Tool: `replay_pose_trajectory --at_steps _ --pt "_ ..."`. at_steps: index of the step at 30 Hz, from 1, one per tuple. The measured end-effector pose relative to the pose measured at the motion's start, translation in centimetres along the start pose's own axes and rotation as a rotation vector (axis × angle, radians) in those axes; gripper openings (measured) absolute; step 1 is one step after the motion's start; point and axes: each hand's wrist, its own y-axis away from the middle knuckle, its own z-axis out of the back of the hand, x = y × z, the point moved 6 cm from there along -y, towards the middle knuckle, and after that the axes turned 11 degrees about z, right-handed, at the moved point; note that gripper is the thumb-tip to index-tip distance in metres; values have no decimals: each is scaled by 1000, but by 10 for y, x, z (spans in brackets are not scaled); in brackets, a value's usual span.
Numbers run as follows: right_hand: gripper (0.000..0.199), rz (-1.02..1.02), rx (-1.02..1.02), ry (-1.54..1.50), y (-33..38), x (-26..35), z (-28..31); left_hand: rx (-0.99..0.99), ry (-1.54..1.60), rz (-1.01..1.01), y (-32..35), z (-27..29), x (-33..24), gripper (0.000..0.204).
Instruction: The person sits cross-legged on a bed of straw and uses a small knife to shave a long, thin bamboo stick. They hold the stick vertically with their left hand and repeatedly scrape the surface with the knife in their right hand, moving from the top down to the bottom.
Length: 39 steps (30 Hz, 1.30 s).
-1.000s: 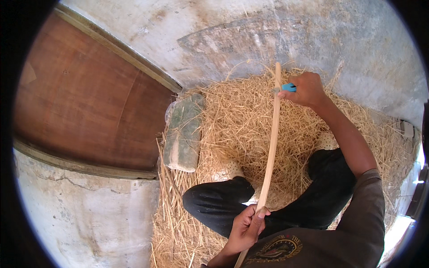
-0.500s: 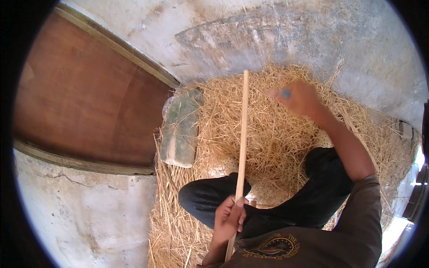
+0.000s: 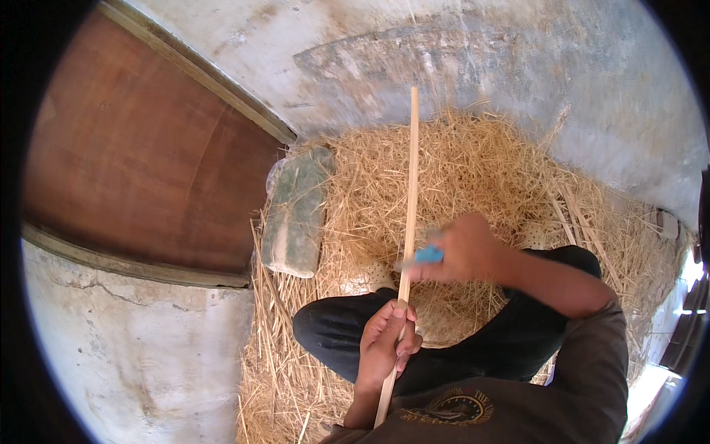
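A long, pale wooden stick (image 3: 413,170) stands lengthwise in front of me, its lower end reaching back against my shirt. My left hand (image 3: 386,337) is wrapped round it near that lower end, thumb along the top. Just above, my right hand (image 3: 466,251) is closed on a small blue tool (image 3: 428,255), smeared by motion. The tool's greyish front part lies across the stick; whether it touches the wood I cannot tell, nor what kind of tool it is.
Straw-like shavings (image 3: 473,170) cover the floor between and around my bent legs (image 3: 340,333). A greenish stone block (image 3: 296,214) lies at the left, by a brown door panel (image 3: 140,163). Stained plaster walls (image 3: 503,66) rise ahead. A small pale block (image 3: 668,224) lies far right.
My right hand has swung back from over the shavings to the stick, bringing the blue tool against or over it. The stick's far end has shifted farther away and slightly right.
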Motion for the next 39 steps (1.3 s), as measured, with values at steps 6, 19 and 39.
replay_pose_trajectory --at_steps 6,19,39 --pt "81 123 -66 38 -5 4 7 52 -107 -60 -6 0 -5 23" --pt "71 88 -152 75 0 -1 12 25 -211 -35 9 6 7 24" --pt "79 -830 -363 23 36 -245 76 0 -318 209 59 7 58 21"
